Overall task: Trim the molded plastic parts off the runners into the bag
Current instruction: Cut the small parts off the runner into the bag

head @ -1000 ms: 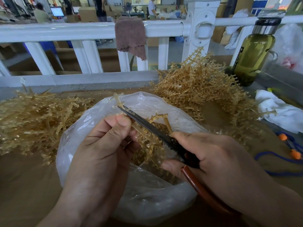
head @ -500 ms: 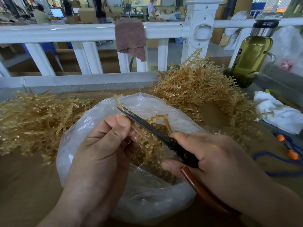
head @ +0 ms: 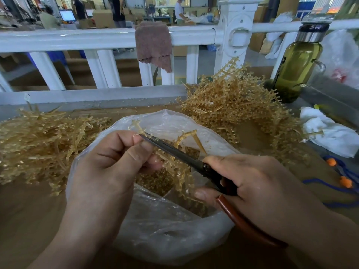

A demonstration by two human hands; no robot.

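You're pinching one runner [head: 182, 177] in your left hand [head: 108, 171] over the single bag [head: 165, 235] at frame centre; your right hand [head: 258, 183] is gripping one pair of scissors [head: 174, 152] between two runner heaps [head: 38, 140] [head: 233, 105]

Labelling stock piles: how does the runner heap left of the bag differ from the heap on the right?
The left heap lies low and spread out; the right heap stands taller. The left heap's runners look like bare, straw-like sticks; the right heap's bristle with small side stubs, likely untrimmed parts. The left heap is paler, the right heap deeper amber. Both are translucent plastic on the brown table beside the clear bag.
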